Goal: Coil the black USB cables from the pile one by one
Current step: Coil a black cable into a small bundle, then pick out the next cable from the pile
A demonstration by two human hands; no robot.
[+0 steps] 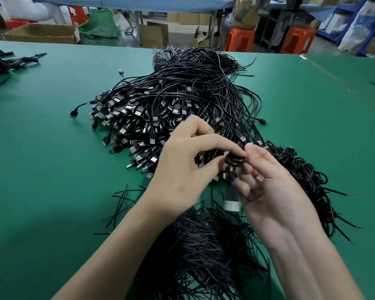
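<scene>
— Where do we have the cable?

— We hold it as a small black coil (234, 160) between both hands, over the near edge of the pile of USB cables (182, 100) on the green table (52, 169).

— And our grip?

— Our left hand (182, 169) pinches the coil with thumb and forefinger. Our right hand (268, 187), palm turned toward us, curls its fingers round the other side. The USB plug (232, 200) hangs below, against that palm.

— Around us?

— We see a heap of coiled cables (301, 169) just right of our right hand, and a bundle of thin black strands (199, 245) under our wrists.
</scene>
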